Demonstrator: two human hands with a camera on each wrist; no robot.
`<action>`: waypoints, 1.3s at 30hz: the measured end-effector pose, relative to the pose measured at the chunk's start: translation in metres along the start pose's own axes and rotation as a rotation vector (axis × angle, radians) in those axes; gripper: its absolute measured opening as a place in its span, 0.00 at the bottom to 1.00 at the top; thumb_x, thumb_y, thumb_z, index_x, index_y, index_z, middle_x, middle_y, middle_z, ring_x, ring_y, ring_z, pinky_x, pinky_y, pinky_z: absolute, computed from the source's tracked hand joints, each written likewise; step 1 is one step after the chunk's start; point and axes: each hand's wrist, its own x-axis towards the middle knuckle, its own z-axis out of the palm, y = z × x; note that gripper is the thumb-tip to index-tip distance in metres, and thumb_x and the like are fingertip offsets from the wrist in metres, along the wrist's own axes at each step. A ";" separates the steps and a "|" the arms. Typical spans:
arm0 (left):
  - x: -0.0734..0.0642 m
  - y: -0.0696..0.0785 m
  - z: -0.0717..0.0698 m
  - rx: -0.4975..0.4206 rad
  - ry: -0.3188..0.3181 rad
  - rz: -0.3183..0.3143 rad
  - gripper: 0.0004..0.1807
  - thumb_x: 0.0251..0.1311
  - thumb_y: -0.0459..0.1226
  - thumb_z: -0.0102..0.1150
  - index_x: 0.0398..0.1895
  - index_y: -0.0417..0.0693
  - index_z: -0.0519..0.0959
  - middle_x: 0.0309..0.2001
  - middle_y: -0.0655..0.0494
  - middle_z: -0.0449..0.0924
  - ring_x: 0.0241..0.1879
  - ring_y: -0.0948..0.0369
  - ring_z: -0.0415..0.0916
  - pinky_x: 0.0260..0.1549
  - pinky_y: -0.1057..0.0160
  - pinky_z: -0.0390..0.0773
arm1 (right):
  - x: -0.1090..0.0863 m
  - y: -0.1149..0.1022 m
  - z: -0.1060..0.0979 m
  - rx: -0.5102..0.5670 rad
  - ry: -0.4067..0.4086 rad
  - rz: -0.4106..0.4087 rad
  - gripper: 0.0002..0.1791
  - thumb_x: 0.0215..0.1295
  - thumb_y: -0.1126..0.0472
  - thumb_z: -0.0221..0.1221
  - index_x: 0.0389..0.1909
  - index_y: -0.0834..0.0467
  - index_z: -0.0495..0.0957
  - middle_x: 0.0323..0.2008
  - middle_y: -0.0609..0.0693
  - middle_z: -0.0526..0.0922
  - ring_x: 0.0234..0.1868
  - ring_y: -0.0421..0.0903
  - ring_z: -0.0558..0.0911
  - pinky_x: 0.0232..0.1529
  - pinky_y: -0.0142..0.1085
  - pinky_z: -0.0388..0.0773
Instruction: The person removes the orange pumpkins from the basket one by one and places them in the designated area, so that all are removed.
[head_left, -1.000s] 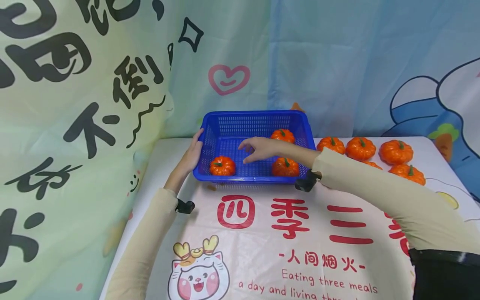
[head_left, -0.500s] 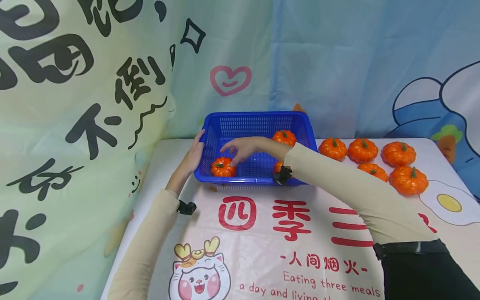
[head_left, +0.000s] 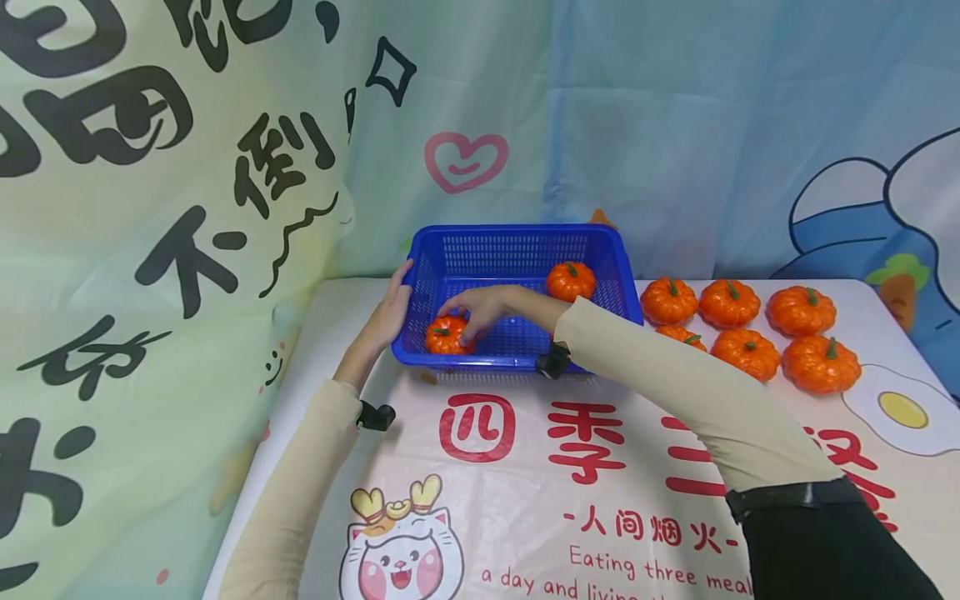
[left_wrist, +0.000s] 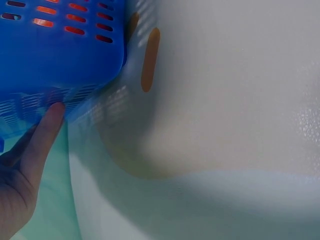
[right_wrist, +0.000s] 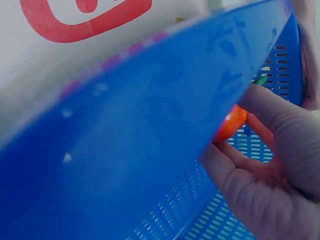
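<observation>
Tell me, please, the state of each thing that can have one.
Blue plastic basket: open-topped, holding pumpkins
Front-left pumpkin: inside basket, partly covered
Back-right pumpkin: inside basket, stem up
Six loose pumpkins: outside basket
Left hand: touching basket's side
Right hand: fingers around front-left pumpkin

A pale, slightly glossy surface [head_left: 517, 492] carries a rectangular, blue, perforated plastic basket [head_left: 517, 250]. To the basket's right, six squat, ribbed, glossy orange pumpkins [head_left: 746, 350] with green stems sit directly on the surface in two rough rows. In front of the basket, red printed characters [head_left: 587, 460] and a white cartoon cat [head_left: 403, 546] decorate the surface.
</observation>
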 end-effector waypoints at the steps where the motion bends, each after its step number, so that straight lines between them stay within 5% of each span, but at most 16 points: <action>1: 0.000 0.000 0.000 0.002 -0.001 0.002 0.30 0.73 0.45 0.23 0.78 0.66 0.43 0.78 0.50 0.45 0.77 0.48 0.46 0.74 0.45 0.48 | 0.000 0.000 0.000 0.001 0.000 0.000 0.37 0.61 0.66 0.61 0.72 0.53 0.60 0.66 0.62 0.64 0.59 0.52 0.73 0.55 0.40 0.80; 14: 0.003 0.004 0.001 0.020 -0.008 0.004 0.30 0.72 0.46 0.22 0.78 0.68 0.42 0.78 0.50 0.45 0.76 0.48 0.47 0.73 0.44 0.48 | -0.002 0.007 0.002 0.017 0.018 0.012 0.39 0.62 0.66 0.60 0.73 0.51 0.57 0.67 0.59 0.65 0.58 0.50 0.72 0.55 0.37 0.79; 27: 0.005 0.002 0.004 0.002 -0.012 0.006 0.30 0.73 0.45 0.23 0.78 0.67 0.42 0.78 0.50 0.44 0.76 0.48 0.47 0.73 0.44 0.48 | -0.007 0.016 0.001 -0.092 0.125 -0.036 0.37 0.57 0.64 0.63 0.69 0.54 0.63 0.64 0.61 0.70 0.57 0.52 0.74 0.56 0.39 0.79; 33: 0.002 0.003 0.002 0.010 -0.004 0.005 0.30 0.72 0.45 0.23 0.78 0.66 0.43 0.78 0.48 0.46 0.75 0.46 0.49 0.72 0.42 0.50 | -0.028 0.017 -0.011 0.075 0.249 -0.018 0.38 0.56 0.67 0.63 0.69 0.57 0.63 0.60 0.65 0.71 0.47 0.52 0.78 0.50 0.44 0.82; 39: -0.001 0.002 -0.001 0.025 -0.006 -0.003 0.30 0.73 0.46 0.22 0.78 0.67 0.41 0.78 0.48 0.44 0.76 0.46 0.46 0.73 0.42 0.49 | -0.057 0.017 -0.019 0.198 0.376 0.012 0.40 0.55 0.64 0.65 0.70 0.53 0.62 0.61 0.62 0.71 0.42 0.49 0.80 0.42 0.37 0.83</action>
